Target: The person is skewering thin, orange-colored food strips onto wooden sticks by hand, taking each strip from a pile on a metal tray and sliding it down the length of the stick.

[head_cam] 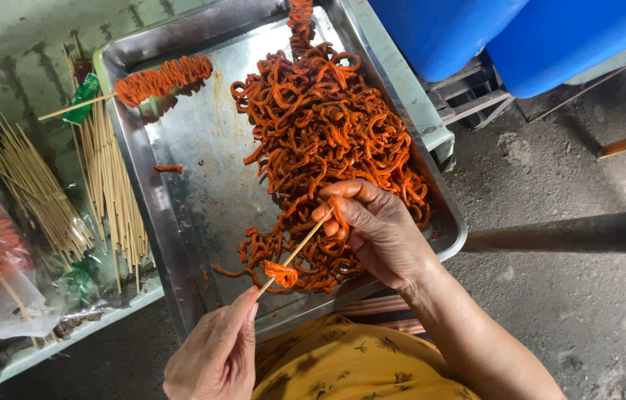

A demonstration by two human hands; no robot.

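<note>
My left hand (213, 355) has its grip pinched together on the near end of a bamboo skewer (292, 255). From that grip the stick runs up and away to the right, its long axis slanting toward my right hand (376, 230), so the far tip ends right at those fingers. A folded orange strip (280, 274) is already threaded on the skewer, sitting just past my left grip, closer to it than to the tip.

My right grip is closed on another strip (339, 215) of the same orange meat, held at the skewer's far tip; whether the point has gone through it I cannot tell, since my fingers cover that spot. So the right hand is the nearer one to the point, and the left merely holds the butt end.

Beyond and above my right grip lies the heap of strips (320, 122) in the metal tray (180, 215). Far off to the upper left of both grips, a finished skewer (161, 79) rests across the tray's rim. Left of the tray, on the desk, lie bundles of bare sticks (109, 185).
</note>
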